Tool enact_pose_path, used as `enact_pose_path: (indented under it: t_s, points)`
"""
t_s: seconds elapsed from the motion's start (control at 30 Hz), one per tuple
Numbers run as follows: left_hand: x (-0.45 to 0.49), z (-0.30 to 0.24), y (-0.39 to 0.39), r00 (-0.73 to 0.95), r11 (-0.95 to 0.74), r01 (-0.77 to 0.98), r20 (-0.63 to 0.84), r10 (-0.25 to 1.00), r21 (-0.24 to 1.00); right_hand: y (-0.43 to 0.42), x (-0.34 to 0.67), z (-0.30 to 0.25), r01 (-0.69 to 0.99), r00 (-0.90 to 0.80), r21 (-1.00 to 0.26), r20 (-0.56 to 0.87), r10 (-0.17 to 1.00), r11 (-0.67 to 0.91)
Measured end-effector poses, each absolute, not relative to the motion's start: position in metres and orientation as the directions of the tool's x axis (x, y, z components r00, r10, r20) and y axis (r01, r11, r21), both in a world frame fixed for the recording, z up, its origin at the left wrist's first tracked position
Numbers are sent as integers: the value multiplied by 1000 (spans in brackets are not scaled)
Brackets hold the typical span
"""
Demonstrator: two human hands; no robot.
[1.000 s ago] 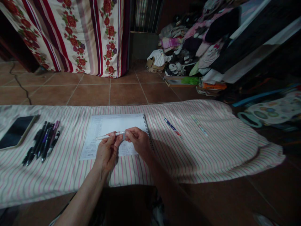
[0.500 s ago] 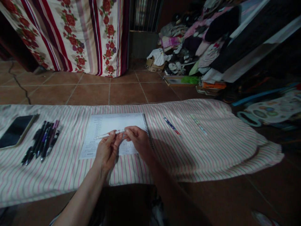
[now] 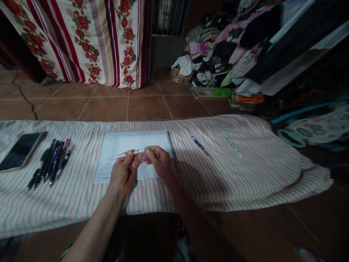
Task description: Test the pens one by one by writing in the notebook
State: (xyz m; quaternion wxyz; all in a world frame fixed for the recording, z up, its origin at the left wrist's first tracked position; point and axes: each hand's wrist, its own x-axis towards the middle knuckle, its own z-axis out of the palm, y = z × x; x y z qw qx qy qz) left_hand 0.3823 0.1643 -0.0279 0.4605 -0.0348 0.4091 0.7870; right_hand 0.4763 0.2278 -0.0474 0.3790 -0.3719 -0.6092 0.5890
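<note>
A slim white pen (image 3: 138,151) is held level between my two hands, just above a spiral notebook (image 3: 141,139) with printed and blank areas on its page. My left hand (image 3: 124,173) pinches the barrel, its thumb on top, and the tip points out to the left. At the other end, the thumb and fingers of my right hand (image 3: 160,162) close on the pen's right end. Small red marks show on the barrel; the print is too small to read.
Left of the notebook lies a bundle of several pens (image 3: 51,162), with a dark tablet (image 3: 20,151) beyond. Two patterned strips, a dark one (image 3: 200,146) and a pale one (image 3: 231,144), lie on the striped cloth (image 3: 253,174) at right. Clothes (image 3: 215,51) are piled behind.
The pen appears slightly turned in my fingers, with both hands keeping their hold at nearly the same spot. The whole view has shifted a little.
</note>
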Motion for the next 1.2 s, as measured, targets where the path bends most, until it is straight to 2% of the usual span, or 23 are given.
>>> enact_pose_path:
  t_s: [0.13, 0.4, 0.73, 1.0, 1.2]
  points:
    - [383, -26, 164, -569, -239, -754, -425, 704, 612, 229, 475, -46, -48, -427, -999, -1, 904, -23]
    - [387, -27, 167, -558, -252, -756, -394, 730, 604, 229, 475, -45, 25, -366, -999, 33, 930, 45]
    - [387, -24, 167, -538, -245, -783, -425, 728, 572, 232, 474, -47, -81, -404, -995, -19, 915, -56]
    - [384, -24, 165, -558, -238, -761, -420, 716, 604, 230, 475, -44, 13, -407, -1000, 6, 913, 13]
    - [384, -24, 164, -544, -254, -781, -421, 726, 571, 228, 475, -43, -90, -416, -994, -15, 909, -58]
